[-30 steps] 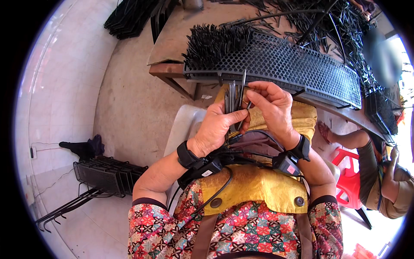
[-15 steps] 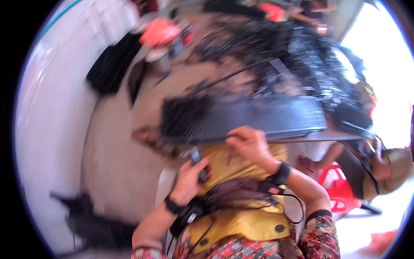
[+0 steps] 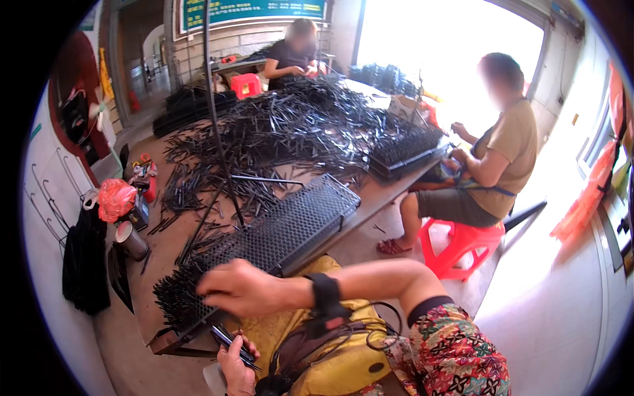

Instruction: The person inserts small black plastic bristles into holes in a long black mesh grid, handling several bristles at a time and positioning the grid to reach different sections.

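A long black perforated rack (image 3: pixel 284 221) lies along the near edge of the table. Its left end is packed with thin black sticks (image 3: pixel 177 294) standing upright in the holes. Over that end reaches my right hand (image 3: pixel 241 287), its fingers bent together and slightly blurred; whatever is between the fingertips cannot be made out. Lower down, beside the table corner and above my yellow apron (image 3: pixel 337 360), my left hand (image 3: pixel 236 366) is closed round a small bunch of slim glossy black sticks (image 3: pixel 231 343).
A big heap of loose black sticks (image 3: pixel 284 125) covers the table, with a metal pole (image 3: pixel 214 112) rising from it. Another filled rack (image 3: pixel 403 152) lies farther right. One person sits on a red stool (image 3: pixel 462 241) at right, another behind the heap. A metal cup (image 3: pixel 132 241) stands left.
The view has swung up and right, bringing both co-workers into sight. My right hand has moved from the rack's front edge to its stick-filled left end. My left hand still holds its bunch.
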`<state>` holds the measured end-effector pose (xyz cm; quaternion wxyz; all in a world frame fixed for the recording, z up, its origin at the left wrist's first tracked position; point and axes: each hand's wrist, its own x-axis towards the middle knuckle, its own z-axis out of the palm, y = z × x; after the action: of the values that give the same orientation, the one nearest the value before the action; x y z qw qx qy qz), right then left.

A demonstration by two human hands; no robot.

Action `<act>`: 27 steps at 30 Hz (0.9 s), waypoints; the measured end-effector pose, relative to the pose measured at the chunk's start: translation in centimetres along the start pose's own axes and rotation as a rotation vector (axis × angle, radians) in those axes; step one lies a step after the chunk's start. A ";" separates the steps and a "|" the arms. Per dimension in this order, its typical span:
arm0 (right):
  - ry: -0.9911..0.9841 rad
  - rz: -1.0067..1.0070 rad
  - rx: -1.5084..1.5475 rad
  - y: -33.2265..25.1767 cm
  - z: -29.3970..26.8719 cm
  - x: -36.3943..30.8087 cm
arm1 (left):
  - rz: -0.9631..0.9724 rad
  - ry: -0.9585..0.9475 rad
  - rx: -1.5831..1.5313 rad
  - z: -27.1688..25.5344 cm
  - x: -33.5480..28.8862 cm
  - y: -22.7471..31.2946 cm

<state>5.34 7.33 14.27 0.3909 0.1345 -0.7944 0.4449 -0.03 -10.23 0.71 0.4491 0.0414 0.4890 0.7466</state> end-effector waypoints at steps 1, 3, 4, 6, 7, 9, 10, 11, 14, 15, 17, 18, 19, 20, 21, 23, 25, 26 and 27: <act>-0.051 0.114 -0.045 0.8 -1.5 -2.3 | -0.003 0.018 0.015 0.5 0.0 0.1; -0.078 0.253 -0.071 1.4 -3.0 -4.3 | -0.025 0.041 0.041 0.8 0.2 0.0; -0.066 0.279 -0.055 1.4 -3.3 -4.7 | -0.042 0.054 0.062 0.6 0.2 -0.1; -0.035 0.247 -0.057 1.5 -3.6 -5.1 | -0.028 0.044 0.052 0.4 0.5 -0.1; -0.018 0.194 -0.070 1.7 -3.4 -5.1 | -0.021 0.038 0.044 0.3 0.3 -0.3; -0.012 0.142 -0.067 1.9 -3.4 -5.0 | 0.001 0.014 0.026 0.6 0.2 -0.3; -0.005 0.159 -0.060 2.0 -3.2 -5.5 | -0.009 0.027 0.021 0.6 0.1 -0.3; 0.001 0.177 -0.054 2.1 -3.0 -6.3 | -0.020 0.040 0.016 0.4 -0.1 -0.5; -0.005 0.177 -0.103 3.0 -3.3 -6.1 | -0.017 0.026 0.023 0.3 0.6 -0.5; 0.007 0.146 -0.136 3.8 -2.9 -5.1 | -0.021 0.021 0.036 0.4 0.8 -0.4; 0.175 -0.052 -0.138 2.4 -1.1 0.5 | -0.018 0.040 -0.001 -0.4 0.9 -0.4; 0.227 -0.134 -0.107 0.2 -0.8 3.6 | -0.011 0.042 0.036 -0.2 0.7 -0.2; 0.298 -0.245 0.046 -1.2 -1.0 5.9 | 0.001 0.049 0.068 0.3 0.4 -0.1; 0.308 -0.281 0.066 -1.7 -1.5 6.2 | 0.022 0.056 0.083 0.7 0.4 0.0; 0.304 -0.322 0.111 -2.5 -1.7 6.3 | 0.062 0.057 0.078 0.0 0.9 -0.4; 0.233 -0.298 0.081 -2.2 -1.2 4.4 | 0.047 0.050 0.045 0.0 0.7 0.2; 0.115 -0.186 -0.017 0.3 -1.0 -0.2 | 0.043 0.030 0.013 0.6 0.6 0.7; 0.071 -0.023 -0.026 1.1 -1.0 -2.4 | 0.054 0.026 -0.014 0.6 0.6 0.7; 0.071 0.189 -0.007 1.7 -1.1 -4.2 | 0.059 0.024 -0.032 0.5 0.5 0.7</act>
<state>7.73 8.60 10.45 0.3756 0.0418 -0.7908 0.4815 -0.53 -9.57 1.35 0.4215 0.0396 0.4811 0.7677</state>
